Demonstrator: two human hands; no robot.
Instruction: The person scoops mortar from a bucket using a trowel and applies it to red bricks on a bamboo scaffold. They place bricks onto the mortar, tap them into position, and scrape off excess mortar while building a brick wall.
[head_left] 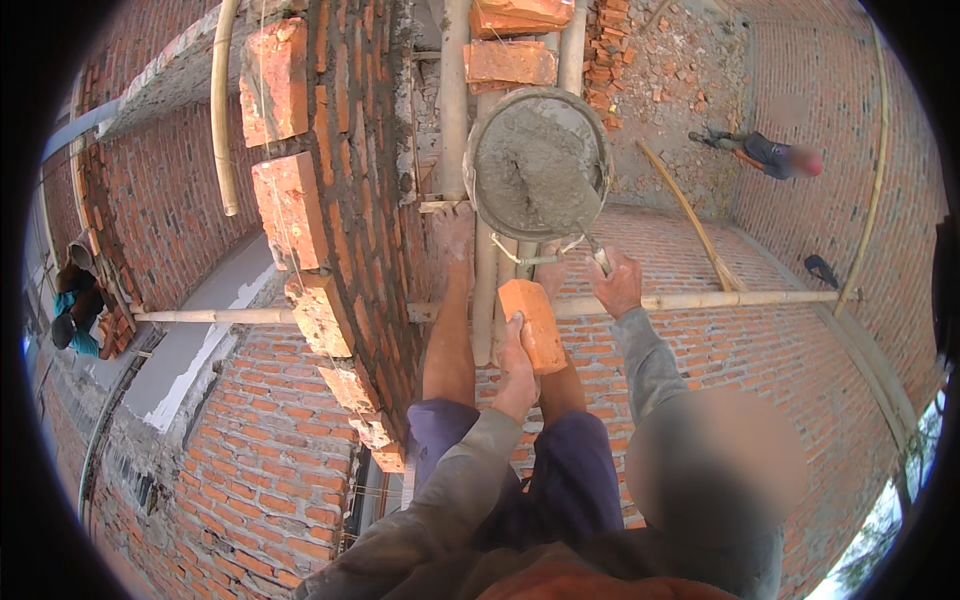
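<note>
My left hand [516, 375] grips an orange brick [533, 326], held up in front of my knees. My right hand [618, 283] is closed round the handle of a trowel [597, 250]. The trowel's blade cannot be made out against the grey mortar [530, 165] in a round bucket [472, 185]. The bucket has a rope-like handle [520, 258] hanging on its near side. Just left of it runs a brick wall top [345, 190], with several bricks [290, 208] set along its left edge beside a thin string line.
I stand barefoot on bamboo poles [483, 320] high up. Loose bricks [510, 62] lie beyond the bucket. A bamboo pole [700, 299] crosses to the right. One person [770, 155] is far below right, another [80, 310] at far left. Rubble [680, 90] covers the ground.
</note>
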